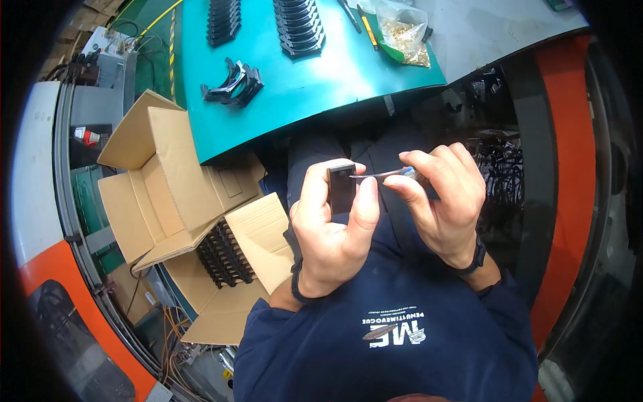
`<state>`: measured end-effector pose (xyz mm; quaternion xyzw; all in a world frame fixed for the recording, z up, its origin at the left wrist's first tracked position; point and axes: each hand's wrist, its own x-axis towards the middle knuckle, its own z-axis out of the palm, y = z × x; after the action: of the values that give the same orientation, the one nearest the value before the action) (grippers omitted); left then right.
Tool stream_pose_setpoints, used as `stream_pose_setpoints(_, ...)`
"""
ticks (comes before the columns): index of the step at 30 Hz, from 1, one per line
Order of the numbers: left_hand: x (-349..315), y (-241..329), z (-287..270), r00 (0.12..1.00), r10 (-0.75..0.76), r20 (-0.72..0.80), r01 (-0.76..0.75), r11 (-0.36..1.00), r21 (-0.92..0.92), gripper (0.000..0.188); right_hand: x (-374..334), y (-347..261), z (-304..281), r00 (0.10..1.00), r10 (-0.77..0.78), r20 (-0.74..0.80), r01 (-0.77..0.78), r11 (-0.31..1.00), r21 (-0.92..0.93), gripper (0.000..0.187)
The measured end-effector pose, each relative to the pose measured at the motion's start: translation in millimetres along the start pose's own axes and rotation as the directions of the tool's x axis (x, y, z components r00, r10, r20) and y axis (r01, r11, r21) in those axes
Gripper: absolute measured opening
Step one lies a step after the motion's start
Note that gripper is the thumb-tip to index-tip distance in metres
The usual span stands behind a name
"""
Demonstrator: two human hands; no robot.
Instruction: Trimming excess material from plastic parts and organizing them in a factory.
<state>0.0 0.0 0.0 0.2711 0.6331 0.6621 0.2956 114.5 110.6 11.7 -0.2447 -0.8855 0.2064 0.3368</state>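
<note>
Over my lap, my left hand (325, 244) grips a small black rectangular block (342, 192) between thumb and fingers, with one flat face showing. From the right, my right hand (449, 208) pinches a slim metal-bladed tool (380, 175) between thumb and forefinger. The tool's thin tip reaches the block's upper right edge, close to my left thumb. Whether the tip touches the block I cannot tell. Most of the tool's handle is hidden in my right fingers.
Ahead stands a green-topped table (268, 114) with rows of black curved parts (298, 27), a few loose curved parts (234, 82), a yellow pen-like tool (368, 28) and a plastic bag (407, 37) of small brass-coloured pieces. Open cardboard boxes (181, 174) stand left, one holding black parts (226, 254).
</note>
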Motion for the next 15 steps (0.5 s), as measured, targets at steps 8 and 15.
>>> stream_pose_setpoints(8,2.3,-0.8,1.8,0.996,0.080,-0.026,-0.079,0.996,0.048,0.016,-0.4,1.7,6.4,0.999,-0.006,-0.049,0.004,0.999,-0.046,0.031)
stream_pose_setpoints(15,3.0,-4.0,-0.7,0.992,0.120,-0.026,-0.117,0.989,0.089,0.015,1.1,-1.3,3.5,1.000,0.008,0.002,-0.008,1.000,0.012,0.029)
